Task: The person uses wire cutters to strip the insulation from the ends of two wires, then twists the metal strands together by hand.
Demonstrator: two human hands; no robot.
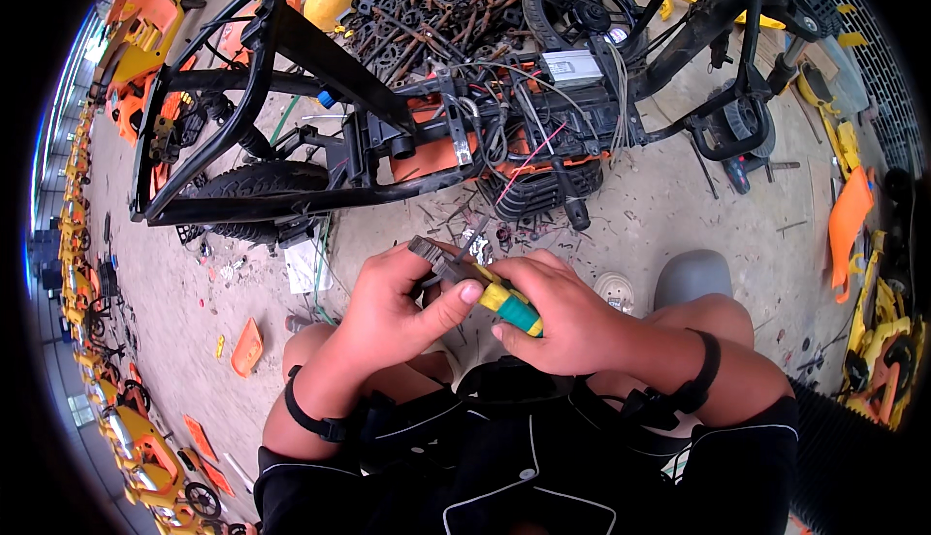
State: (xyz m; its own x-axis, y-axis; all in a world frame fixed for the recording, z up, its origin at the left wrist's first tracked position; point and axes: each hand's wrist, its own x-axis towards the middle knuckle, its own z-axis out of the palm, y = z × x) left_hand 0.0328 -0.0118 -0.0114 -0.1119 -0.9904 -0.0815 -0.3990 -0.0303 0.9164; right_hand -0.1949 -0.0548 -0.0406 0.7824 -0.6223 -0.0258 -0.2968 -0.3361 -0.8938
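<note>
My right hand (pixel 572 312) is wrapped round the yellow-and-green handles of a pair of pliers (pixel 512 308), held in front of my lap. Close against the pliers' head, my left hand (pixel 393 297) closes its fingers and thumb on a dark grey ridged piece (pixel 433 250). What kind of part it is, I cannot make out. A thin dark stick-like end (pixel 475 232) juts out beyond both hands; my fingers hide where it begins. Just past the hands lies a black vehicle frame (pixel 388 191) with bundled grey cables (pixel 504 137) and a silver box (pixel 572 66) on it.
Behind the frame rises a heap of rusty metal parts (pixel 427 11), with a black wheel (pixel 582 16) beside it. An orange plastic piece (pixel 247 348) lies on the littered floor at left. Yellow vehicles (pixel 145 438) line the left side; orange and yellow panels (pixel 849 229) stand at right.
</note>
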